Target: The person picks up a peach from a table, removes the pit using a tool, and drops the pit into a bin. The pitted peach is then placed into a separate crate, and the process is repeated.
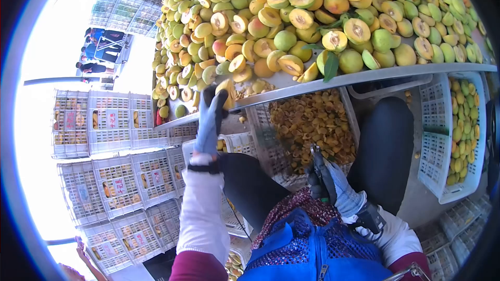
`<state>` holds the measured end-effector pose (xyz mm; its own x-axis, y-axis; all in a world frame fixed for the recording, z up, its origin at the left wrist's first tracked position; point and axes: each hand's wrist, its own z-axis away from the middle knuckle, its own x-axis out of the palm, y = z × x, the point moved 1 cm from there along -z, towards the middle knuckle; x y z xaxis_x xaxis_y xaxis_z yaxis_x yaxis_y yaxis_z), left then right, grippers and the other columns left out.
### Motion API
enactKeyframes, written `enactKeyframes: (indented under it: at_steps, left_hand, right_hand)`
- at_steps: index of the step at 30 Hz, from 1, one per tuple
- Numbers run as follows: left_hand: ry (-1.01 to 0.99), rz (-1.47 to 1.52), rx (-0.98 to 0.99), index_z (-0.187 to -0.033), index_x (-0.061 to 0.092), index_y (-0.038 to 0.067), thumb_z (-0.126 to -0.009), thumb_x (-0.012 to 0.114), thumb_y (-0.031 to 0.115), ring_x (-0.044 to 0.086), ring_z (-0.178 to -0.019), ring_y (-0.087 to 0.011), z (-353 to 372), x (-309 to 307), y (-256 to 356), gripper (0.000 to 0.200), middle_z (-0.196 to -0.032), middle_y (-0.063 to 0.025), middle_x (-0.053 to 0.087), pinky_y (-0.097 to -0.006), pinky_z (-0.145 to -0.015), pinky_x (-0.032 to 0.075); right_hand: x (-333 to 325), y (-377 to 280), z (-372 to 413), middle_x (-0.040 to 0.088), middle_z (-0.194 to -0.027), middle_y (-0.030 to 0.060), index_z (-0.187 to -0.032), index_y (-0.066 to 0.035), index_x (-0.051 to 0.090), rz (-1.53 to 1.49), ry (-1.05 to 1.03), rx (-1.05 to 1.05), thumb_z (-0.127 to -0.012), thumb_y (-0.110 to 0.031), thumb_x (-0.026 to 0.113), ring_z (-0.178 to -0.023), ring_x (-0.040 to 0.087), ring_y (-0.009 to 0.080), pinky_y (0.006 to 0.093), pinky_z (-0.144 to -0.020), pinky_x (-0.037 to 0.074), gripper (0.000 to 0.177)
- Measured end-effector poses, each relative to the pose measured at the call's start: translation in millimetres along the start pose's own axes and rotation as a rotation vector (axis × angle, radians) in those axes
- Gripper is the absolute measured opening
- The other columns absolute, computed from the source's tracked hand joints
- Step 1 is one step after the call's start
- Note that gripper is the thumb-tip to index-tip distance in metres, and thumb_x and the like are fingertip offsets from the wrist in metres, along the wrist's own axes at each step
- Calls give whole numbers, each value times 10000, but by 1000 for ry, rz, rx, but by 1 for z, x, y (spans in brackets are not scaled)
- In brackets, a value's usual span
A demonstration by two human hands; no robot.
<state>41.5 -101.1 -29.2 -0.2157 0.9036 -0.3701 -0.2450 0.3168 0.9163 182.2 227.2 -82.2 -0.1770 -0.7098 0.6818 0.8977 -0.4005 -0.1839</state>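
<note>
My left hand point(209, 125), in a grey glove with dark fingertips, reaches up to the front edge of the metal table point(364, 77). Its fingers close on a yellow peach half point(226, 92). Low in front of my body, my right hand point(333, 183) wears a similar glove and is closed around a small metal-tipped tool point(314, 149); the handle is mostly hidden by the fingers. Between my knees, under the table edge, a crate point(352, 119) holds a heap of brownish-yellow scraps. Halved and whole peaches point(301, 18) cover the tabletop, many with cut faces up.
Stacked white crates of fruit point(117, 158) stand on the left. Another white crate point(435, 164) with fruit is on the right, beside my knee. A green leaf point(330, 66) lies at the table's edge. Several people point(99, 52) are in the far background.
</note>
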Motion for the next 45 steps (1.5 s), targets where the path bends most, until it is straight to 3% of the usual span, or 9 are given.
enactKeyframes:
  at_steps: [6, 11, 15, 17, 24, 27, 31, 35, 45]
  left_hand:
    - [-223, 705, -143, -1310, 450, 6, -872, 555, 401, 580, -1081, -258, 151, 85, 37, 599, -1200, -151, 561, -411, -931, 493]
    - [-179, 1050, -457, -1304, 466, 37, -924, 499, 429, 558, -1115, -261, 191, 111, 40, 547, -1227, -155, 540, -426, -929, 492]
    - [-95, 438, -185, -1220, 511, 29, -980, 464, 346, 564, -993, -163, 197, 112, 48, 401, -1092, -84, 566, -291, -852, 480]
    - [-74, 669, -407, -1181, 529, 16, -996, 443, 295, 567, -969, -138, 196, 94, 26, 346, -1062, -79, 579, -271, -848, 476]
    - [-96, 266, -11, -1176, 541, -25, -993, 444, 297, 568, -995, -162, 216, 96, 49, 382, -1092, -109, 592, -298, -881, 458]
    - [-1, 266, 58, -1240, 507, -30, -997, 419, 399, 579, -1015, -198, 229, 111, 56, 501, -1116, -127, 609, -305, -907, 451]
    - [-183, 16, 20, -1263, 498, -34, -927, 601, 222, 563, -1050, -163, 237, 90, 76, 435, -1147, -119, 611, -288, -937, 433]
    - [-503, 241, -259, -1192, 543, -20, -891, 646, 185, 568, -968, -105, 228, 72, 83, 379, -1051, -71, 622, -250, -876, 456]
    - [-37, 640, -207, -1177, 473, 13, -953, 525, 230, 590, -967, -192, 243, 106, 62, 316, -1054, -99, 581, -323, -848, 503]
  right_hand:
    - [6, 14, 9, 609, -976, 119, -1231, -2, 480, 435, -85, -539, -923, -240, 567, -780, 597, 183, 304, -661, 482, 399]
    - [39, -11, 48, 619, -910, 210, -1134, -19, 514, 1097, -32, -1074, -884, -155, 597, -803, 627, 378, 439, -682, 485, 297]
    - [36, -7, 43, 601, -830, 200, -1006, -41, 526, 1119, -1, -925, -884, -173, 610, -769, 615, 383, 411, -631, 464, 198]
    - [38, -13, 50, 590, -812, 194, -996, -39, 520, 1074, -33, -935, -878, -179, 629, -743, 620, 355, 386, -624, 465, 213]
    - [39, 6, 42, 581, -813, 54, -1030, -24, 498, 523, -39, -552, -847, -151, 684, -736, 579, 146, 312, -667, 469, 291]
    - [46, 9, 50, 572, -879, 23, -1078, -19, 494, 514, 20, -766, -837, -108, 686, -812, 543, 99, 269, -733, 464, 321]
    - [42, -22, 47, 591, -936, 30, -1052, -25, 531, 614, -295, -854, -798, -88, 720, -879, 553, 90, 255, -784, 461, 322]
    - [55, -36, 68, 617, -899, 80, -996, -45, 538, 1073, -326, -993, -758, -58, 733, -791, 614, 166, 288, -736, 476, 308]
    - [42, 3, 86, 602, -798, 204, -932, -54, 517, 1380, -64, -971, -896, -297, 591, -732, 613, 385, 448, -591, 464, 256]
